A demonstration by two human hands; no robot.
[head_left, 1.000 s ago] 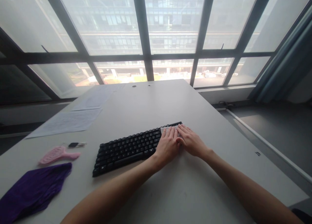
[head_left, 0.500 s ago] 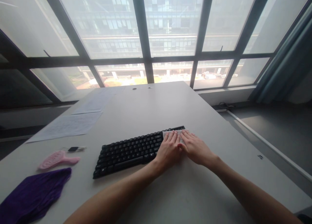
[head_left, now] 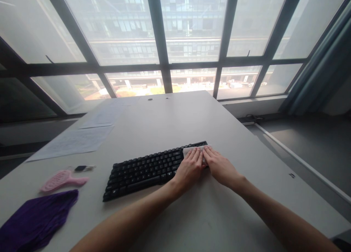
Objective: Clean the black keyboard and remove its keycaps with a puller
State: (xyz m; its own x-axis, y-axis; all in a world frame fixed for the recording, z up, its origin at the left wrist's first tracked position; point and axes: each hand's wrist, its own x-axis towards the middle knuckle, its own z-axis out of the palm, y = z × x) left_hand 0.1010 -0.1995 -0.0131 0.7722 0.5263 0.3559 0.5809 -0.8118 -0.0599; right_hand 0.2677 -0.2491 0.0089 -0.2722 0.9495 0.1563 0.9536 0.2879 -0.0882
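Observation:
A black keyboard (head_left: pixel 142 170) lies slanted on the white table (head_left: pixel 170 120). Both my hands rest flat on its right end, side by side. My left hand (head_left: pixel 188 168) and my right hand (head_left: pixel 221 168) press down on a white wipe (head_left: pixel 195 149), of which only the far edge shows past my fingertips. The keys under the wipe and hands are hidden.
A pink hairbrush (head_left: pixel 61 179) and a small dark key fob (head_left: pixel 82 168) lie left of the keyboard. A purple cloth (head_left: pixel 35 221) sits at the near left corner. Paper sheets (head_left: pixel 74 141) lie further back left. Windows stand behind the table; its right edge drops to grey floor.
Both hands and the wipe have slid slightly away from me along the keyboard's right end, then held. The camera view shifted a little.

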